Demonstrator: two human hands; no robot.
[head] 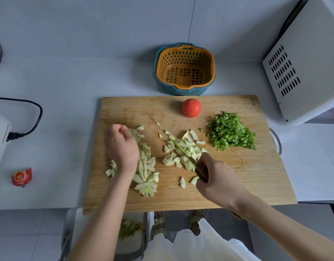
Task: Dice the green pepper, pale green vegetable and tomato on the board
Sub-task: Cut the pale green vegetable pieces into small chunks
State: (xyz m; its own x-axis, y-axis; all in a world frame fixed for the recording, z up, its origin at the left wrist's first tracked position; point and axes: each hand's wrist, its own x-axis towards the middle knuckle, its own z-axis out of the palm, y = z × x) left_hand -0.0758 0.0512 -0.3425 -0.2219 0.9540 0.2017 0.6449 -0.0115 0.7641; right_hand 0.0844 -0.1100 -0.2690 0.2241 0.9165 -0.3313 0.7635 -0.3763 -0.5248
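Note:
On the wooden board [237, 176] lies a heap of diced green pepper [230, 131] at the right. A whole red tomato [191, 107] sits near the far edge. A row of pale green vegetable slices [145, 166] runs along the left, and a pile of cut pale green pieces [183, 150] lies in the middle. My right hand [217, 180] grips the dark handle of a knife [171, 137], whose blade lies across the cut pile. My left hand [121, 146] rests over the row of slices with fingers curled.
An orange colander in a teal bowl [184, 69] stands behind the board. A white microwave [303, 68] is at the far right, a black cable and plug [17, 135] at the left, a red packet [21, 177] near the front left. Below the counter is a bin with green scraps [129, 227].

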